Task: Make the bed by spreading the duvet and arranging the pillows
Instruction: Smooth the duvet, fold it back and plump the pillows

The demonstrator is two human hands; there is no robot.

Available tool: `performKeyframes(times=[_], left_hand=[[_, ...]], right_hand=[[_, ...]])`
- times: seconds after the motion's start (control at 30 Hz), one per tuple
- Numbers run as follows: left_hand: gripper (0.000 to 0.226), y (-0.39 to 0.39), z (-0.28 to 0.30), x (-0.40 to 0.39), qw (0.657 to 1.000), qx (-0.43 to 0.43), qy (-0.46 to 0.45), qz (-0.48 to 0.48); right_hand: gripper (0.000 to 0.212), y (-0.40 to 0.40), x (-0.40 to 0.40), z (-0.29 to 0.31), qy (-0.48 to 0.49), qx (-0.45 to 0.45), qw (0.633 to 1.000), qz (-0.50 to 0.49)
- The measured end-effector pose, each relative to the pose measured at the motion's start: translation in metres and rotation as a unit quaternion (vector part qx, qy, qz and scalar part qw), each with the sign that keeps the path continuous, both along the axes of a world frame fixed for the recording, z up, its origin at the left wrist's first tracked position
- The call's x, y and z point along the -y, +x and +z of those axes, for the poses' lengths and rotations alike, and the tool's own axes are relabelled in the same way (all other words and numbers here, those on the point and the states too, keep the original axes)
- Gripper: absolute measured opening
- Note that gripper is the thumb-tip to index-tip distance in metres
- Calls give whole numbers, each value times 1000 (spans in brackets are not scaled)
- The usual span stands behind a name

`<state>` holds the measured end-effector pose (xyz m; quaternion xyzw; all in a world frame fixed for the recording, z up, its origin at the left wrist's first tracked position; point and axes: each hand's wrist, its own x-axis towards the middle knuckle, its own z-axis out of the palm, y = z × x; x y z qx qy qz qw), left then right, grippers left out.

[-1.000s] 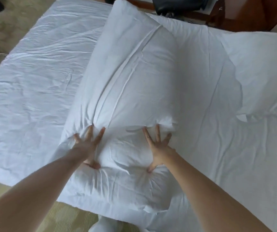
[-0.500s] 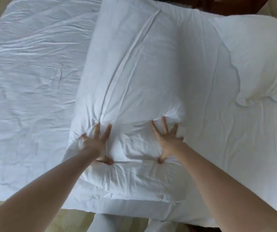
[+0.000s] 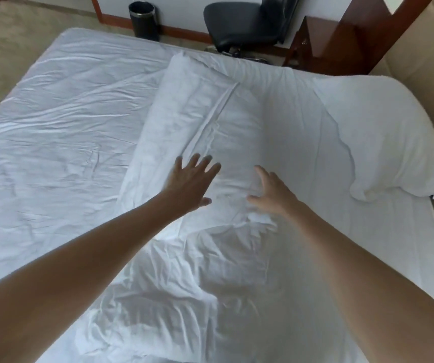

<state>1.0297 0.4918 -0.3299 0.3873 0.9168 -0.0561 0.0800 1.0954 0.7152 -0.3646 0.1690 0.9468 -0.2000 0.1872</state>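
A wide bed (image 3: 53,158) fills most of the view, covered in wrinkled white sheeting that runs from the near edge to the far left corner. On it, a long white pillow (image 3: 210,121) lies lengthwise at the centre, stretching from the near middle of the mattress toward the far edge, with a raised seam running along its top. A second white pillow (image 3: 383,142) lies at the far right of the bed, apart from the first, beside a beige padded headboard (image 3: 420,74) on the right.

Two bare forearms reach in from the near edge. The left hand (image 3: 188,183) has its fingers spread and straight, palm down over the left side of the long pillow; the frame is blurred, so whether it touches the fabric cannot be told. The right hand (image 3: 273,192) is just to the right, fingers loose and slightly bent over the same pillow, gripping nothing.

Beyond the bed's far edge stand a black office chair (image 3: 244,24), dark red-brown wooden furniture (image 3: 341,40) to its right, and a small dark cylindrical waste bin (image 3: 143,19) on the floor to its left. No writing, labels or brand marks can be read anywhere.
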Motion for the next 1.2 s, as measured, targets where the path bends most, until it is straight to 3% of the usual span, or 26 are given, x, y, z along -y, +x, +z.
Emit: performKeyframes(times=[0.1, 0.27, 0.4, 0.57, 0.73, 0.87, 1.2], left_hand=[[112, -46, 3, -33, 999, -17, -28, -11], [134, -122, 0, -53, 996, 2, -80, 51], [155, -176, -5, -63, 988, -39, -143, 33], [159, -218, -30, -64, 963, 93, -239, 82], [168, -247, -87, -30, 930, 182, -305, 94], [170, -269, -139, -8, 919, 240, -285, 129], [177, -304, -230, -6, 931, 276, -197, 131]], right_hand=[[104, -17, -21, 2, -40, 32, 999, -2], [112, -65, -55, 3, -20, 38, 999, 28], [122, -120, -77, -3, -12, 32, 999, 19], [144, -170, -89, -20, 5, 158, 987, 39], [160, -214, -51, -64, -15, 189, 977, 99], [165, -246, -31, -104, 10, 228, 968, 107], [171, -283, -27, -176, 24, 268, 960, 78]])
